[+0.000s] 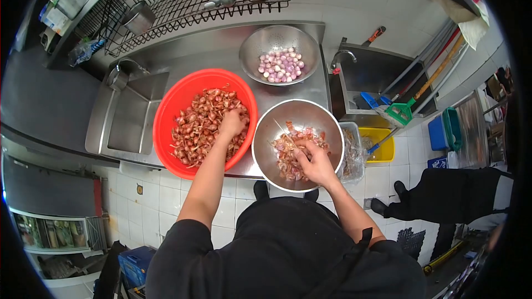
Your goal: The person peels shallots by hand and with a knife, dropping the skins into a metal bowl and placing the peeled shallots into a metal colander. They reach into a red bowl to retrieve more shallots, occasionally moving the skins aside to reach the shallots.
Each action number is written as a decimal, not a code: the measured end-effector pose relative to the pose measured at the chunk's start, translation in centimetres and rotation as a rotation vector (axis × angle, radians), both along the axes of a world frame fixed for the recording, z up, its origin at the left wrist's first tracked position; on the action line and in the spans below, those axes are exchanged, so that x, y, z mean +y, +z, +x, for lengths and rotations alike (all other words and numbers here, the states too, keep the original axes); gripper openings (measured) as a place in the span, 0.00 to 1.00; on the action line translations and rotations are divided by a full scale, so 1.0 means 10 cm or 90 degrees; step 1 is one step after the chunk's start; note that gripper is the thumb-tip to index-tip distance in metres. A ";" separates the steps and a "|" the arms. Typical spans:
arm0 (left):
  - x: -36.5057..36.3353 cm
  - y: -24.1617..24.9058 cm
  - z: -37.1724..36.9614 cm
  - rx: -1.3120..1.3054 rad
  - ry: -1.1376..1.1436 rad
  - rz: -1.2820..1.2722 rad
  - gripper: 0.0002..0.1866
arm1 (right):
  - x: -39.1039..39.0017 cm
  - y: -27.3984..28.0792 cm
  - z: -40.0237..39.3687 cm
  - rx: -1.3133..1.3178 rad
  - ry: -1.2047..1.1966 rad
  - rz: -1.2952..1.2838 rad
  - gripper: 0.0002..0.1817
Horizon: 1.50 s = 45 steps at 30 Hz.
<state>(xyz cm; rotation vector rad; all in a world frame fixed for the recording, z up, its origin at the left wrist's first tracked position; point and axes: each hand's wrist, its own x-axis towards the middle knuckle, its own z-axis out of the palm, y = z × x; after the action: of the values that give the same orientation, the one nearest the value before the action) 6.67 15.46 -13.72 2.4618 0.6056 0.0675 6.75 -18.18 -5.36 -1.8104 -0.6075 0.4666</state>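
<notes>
Unpeeled reddish-brown shallots (206, 124) heap loosely in a red basin (167, 116); papery skins (289, 165) lie in the steel bowl (267, 130) beside it; peeled pinkish-white shallots (281, 65) fill a colander's base (252, 51)

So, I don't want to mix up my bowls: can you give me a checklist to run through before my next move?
1. Left hand among the unpeeled onions in the red basin: ok.
2. Right hand over the peelings in the steel bowl: ok.
3. Peeled onions in the colander, no loose peelings seen among them: ok.
4. Steel bowl's rim within the front edge of the counter: not ok, it juts past.
5. Whether the right hand grips a knife: cannot tell; only a thin, pale shape shows by the fingers.
6. Other person out of arm's way: ok, standing off to the right.
</notes>
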 end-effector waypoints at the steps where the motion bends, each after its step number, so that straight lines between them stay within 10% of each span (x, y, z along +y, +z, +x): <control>1: -0.03 0.00 0.04 0.001 -0.001 0.000 0.15 | 0.02 0.00 -0.01 -0.003 -0.003 0.024 0.18; 4: -0.11 0.13 0.10 0.136 -0.024 0.115 0.17 | 0.02 0.16 -0.05 0.096 -0.017 0.028 0.23; 10: -0.51 0.83 -0.29 -0.288 0.072 -0.745 0.17 | -0.04 0.38 -0.15 0.132 -0.002 0.129 0.22; 12: -0.83 1.06 -0.42 -0.338 0.032 -0.807 0.17 | 0.00 0.44 -0.17 0.104 -0.016 0.136 0.22; 23: -1.63 1.44 -0.66 -0.421 -0.035 -0.705 0.13 | 0.07 0.76 -0.10 0.067 0.029 0.197 0.24; 28: -1.85 1.49 -0.70 -0.529 -0.051 -0.531 0.14 | 0.22 0.68 -0.10 -0.253 -0.079 0.257 0.18; 30: -1.86 1.48 -0.69 -0.537 -0.046 -0.498 0.15 | 0.18 0.72 -0.15 -0.107 -0.069 0.269 0.18; 33: -1.82 1.48 -0.69 -0.509 -0.047 -0.544 0.13 | 0.13 0.76 -0.10 0.141 -0.028 0.319 0.17; 35: -1.72 1.34 -0.65 -0.434 -0.084 -0.971 0.13 | 0.09 0.79 -0.03 0.302 0.026 0.389 0.19; 45: -1.63 1.06 -0.49 -0.433 -0.144 -1.150 0.13 | 0.01 0.73 -0.03 0.192 -0.059 0.301 0.21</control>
<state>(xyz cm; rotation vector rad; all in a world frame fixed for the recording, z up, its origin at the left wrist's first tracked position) 1.74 -0.86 -3.14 0.6274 -0.0551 0.1602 6.47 -18.12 1.92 -1.2817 -0.3817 0.4752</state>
